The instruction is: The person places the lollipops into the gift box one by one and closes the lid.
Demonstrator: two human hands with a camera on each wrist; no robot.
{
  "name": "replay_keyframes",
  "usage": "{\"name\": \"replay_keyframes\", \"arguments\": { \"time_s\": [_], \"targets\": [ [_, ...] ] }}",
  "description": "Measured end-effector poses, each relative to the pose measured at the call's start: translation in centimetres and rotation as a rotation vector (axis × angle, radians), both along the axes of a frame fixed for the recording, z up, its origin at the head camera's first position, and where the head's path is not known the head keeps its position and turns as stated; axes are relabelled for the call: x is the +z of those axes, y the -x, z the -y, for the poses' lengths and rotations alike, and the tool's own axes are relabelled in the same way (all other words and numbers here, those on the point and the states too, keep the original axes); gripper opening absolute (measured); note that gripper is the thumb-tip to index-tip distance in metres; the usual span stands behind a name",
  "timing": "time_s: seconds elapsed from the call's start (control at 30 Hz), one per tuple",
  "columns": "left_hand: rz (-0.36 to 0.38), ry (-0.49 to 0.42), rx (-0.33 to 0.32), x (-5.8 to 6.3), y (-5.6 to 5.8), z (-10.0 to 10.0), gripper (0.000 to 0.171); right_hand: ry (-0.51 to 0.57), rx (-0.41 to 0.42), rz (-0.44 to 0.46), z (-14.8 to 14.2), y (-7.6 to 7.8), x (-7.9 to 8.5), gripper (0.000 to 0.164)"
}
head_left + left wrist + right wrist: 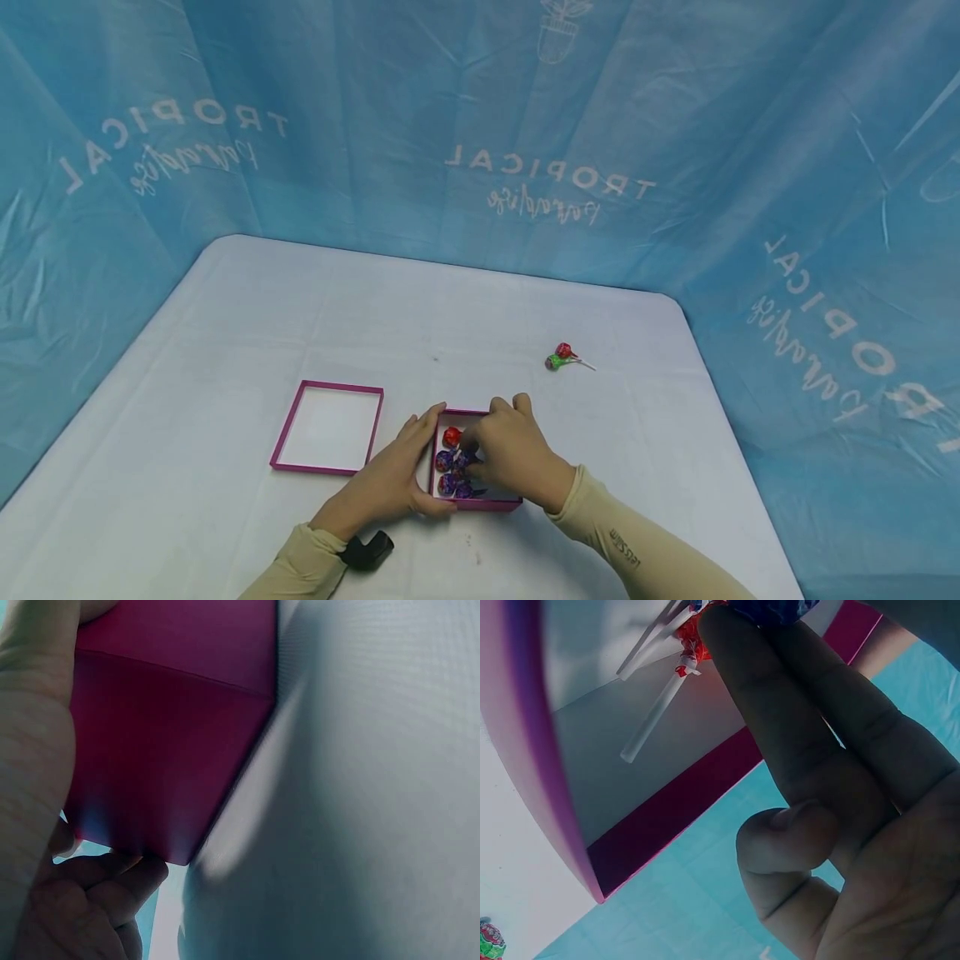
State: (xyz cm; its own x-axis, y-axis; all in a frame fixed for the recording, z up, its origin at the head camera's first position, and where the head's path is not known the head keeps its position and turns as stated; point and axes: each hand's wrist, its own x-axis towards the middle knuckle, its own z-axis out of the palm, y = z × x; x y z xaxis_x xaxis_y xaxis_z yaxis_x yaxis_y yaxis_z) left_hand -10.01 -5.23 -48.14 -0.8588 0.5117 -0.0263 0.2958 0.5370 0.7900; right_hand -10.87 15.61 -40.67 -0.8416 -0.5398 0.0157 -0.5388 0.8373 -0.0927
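A magenta box (pixel 487 505) with a white inside stands near the front of the table. My left hand (pixel 393 479) grips its left side, thumb at the near corner and fingers at the far one. Inside, along the left, lie a red lollipop (pixel 452 437) and several purple-blue lollipops (pixel 446 485). My right hand (pixel 517 454) reaches in over the right wall. Its thumb and fingers pinch a blue-wrapped lollipop (pixel 776 609), largely hidden by the hand in the head view. White sticks (pixel 654 720) point across the box floor in the right wrist view.
Left of the box lies a shallow magenta-edged lid (pixel 330 425), white inside. Toward the back right, a red lollipop (pixel 564 350) and a green lollipop (pixel 553 362) lie together on the white tabletop (pixel 450 325). Blue printed curtains (pixel 375 167) surround the table's back and sides.
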Motion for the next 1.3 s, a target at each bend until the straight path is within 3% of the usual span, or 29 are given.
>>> {"name": "replay_keyframes", "arguments": {
  "time_s": [0.33,0.67,1.3],
  "targets": [
    [0.016,0.003,0.005,-0.09,-0.11,-0.04,0.134,-0.015,-0.005,0.028,0.04,-0.07,0.20,0.024],
    [0.006,-0.001,0.007,-0.09,-0.03,-0.04,0.135,-0.060,0.049,0.064,0.11,-0.31,-0.03,0.025],
    [-0.025,-0.019,-0.003,-0.36,0.11,-0.05,0.135,-0.042,0.073,0.085,0.06,-0.59,0.15,0.026]
  ]
}}
